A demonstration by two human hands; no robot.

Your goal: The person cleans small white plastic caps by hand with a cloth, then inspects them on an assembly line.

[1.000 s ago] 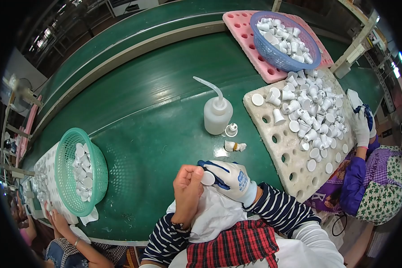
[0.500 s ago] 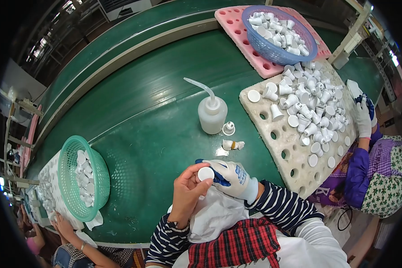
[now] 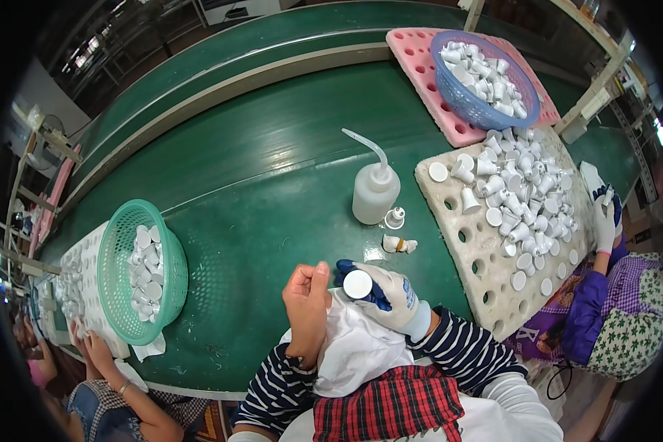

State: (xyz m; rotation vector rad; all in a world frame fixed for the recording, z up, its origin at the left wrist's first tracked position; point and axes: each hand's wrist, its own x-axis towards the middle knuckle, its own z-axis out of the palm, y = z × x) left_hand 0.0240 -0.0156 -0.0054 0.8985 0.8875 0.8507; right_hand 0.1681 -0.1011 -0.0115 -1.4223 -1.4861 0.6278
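My right hand (image 3: 387,297), in a white glove with blue fingertips, is closed around a white cup-shaped part (image 3: 358,284), its round flat face turned up. Just left of it, my bare left hand (image 3: 306,303) is raised with its fingers curled; what it holds, if anything, is hidden. A white cloth (image 3: 353,342) lies below both hands. Beyond them stand a squeeze bottle (image 3: 376,195) with a bent spout and a small white part (image 3: 395,217). Nearer is a small wrapped bundle (image 3: 400,244) with a yellowish band.
On the right, a holed foam board (image 3: 460,254) bears many white parts. Behind it a blue basket (image 3: 470,108) of parts rests on pink foam (image 3: 420,66). A green basket (image 3: 173,280) stands left. Co-workers' hands show at the far right (image 3: 606,221) and lower left (image 3: 99,353).
My left hand has come away from the white part, which stays in my right hand. The view has shifted, and the co-worker's hands at the left have moved together.
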